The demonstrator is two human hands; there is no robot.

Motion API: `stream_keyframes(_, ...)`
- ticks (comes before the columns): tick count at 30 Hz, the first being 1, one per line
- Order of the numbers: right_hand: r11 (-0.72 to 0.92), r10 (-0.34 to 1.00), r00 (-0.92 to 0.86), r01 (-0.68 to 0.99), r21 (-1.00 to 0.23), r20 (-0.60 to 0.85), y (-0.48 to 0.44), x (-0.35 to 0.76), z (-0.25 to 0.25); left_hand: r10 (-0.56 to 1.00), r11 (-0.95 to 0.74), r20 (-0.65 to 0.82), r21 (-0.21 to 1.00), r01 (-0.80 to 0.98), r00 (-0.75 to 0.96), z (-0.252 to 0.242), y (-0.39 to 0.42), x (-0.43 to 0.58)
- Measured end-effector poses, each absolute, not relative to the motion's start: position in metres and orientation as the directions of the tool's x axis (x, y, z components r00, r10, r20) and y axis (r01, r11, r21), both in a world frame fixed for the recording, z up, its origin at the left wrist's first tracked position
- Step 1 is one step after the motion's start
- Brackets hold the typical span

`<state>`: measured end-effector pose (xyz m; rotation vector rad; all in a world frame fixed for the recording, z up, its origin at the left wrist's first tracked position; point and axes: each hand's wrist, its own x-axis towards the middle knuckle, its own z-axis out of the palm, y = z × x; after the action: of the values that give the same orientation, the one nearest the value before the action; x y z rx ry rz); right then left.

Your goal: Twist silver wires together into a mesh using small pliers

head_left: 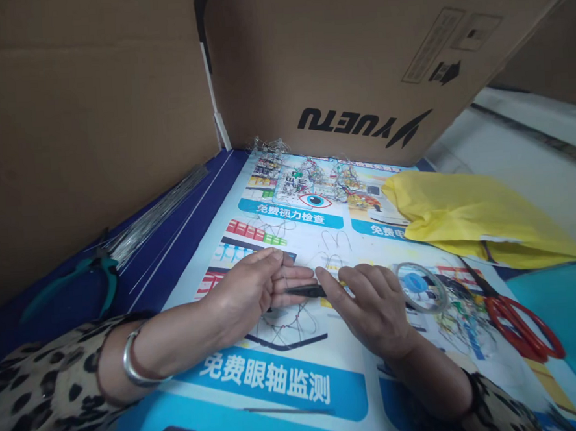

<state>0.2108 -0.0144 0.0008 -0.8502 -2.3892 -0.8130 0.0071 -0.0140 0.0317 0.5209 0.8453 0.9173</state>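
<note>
My right hand is closed around needle-nose pliers, whose dark jaws point left toward my other palm. Most of the handles are hidden by the fingers. My left hand pinches a thin wire between thumb and forefinger, the other fingers stretched out behind the plier tips. Beneath the hands lies a loose tangle of bent wire. Just beyond them, a few shaped wire pieces rest on the printed sheet.
Cardboard walls stand at the back and left. Left lie a bundle of straight wires and teal-handled pliers. Right are a clear tape roll, red-handled scissors and a yellow bag. Colourful wire clusters sit at the back.
</note>
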Motion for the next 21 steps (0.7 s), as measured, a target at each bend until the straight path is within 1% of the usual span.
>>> stream_keyframes(6,0.626,0.411,-0.696,0.685,0.374,0.589,-0.0152,0.2107,0.0017,0.853,0.52,-0.404,0.709,-0.477,0.33,0.0313,-0.0145,0.0075)
stream_keyframes(13,0.619,0.39,-0.706,0.676,0.399,0.592,-0.0164,0.2113,0.0033,0.848,0.529,-0.415,0.709,-0.466,0.331,0.033,-0.0149,0.0073)
stream_keyframes(21,0.649,0.417,-0.706,0.673,0.356,0.573,-0.0159,0.2109,0.0022,0.849,0.528,-0.423,0.705,-0.472,0.318,0.0318,-0.0149,0.0074)
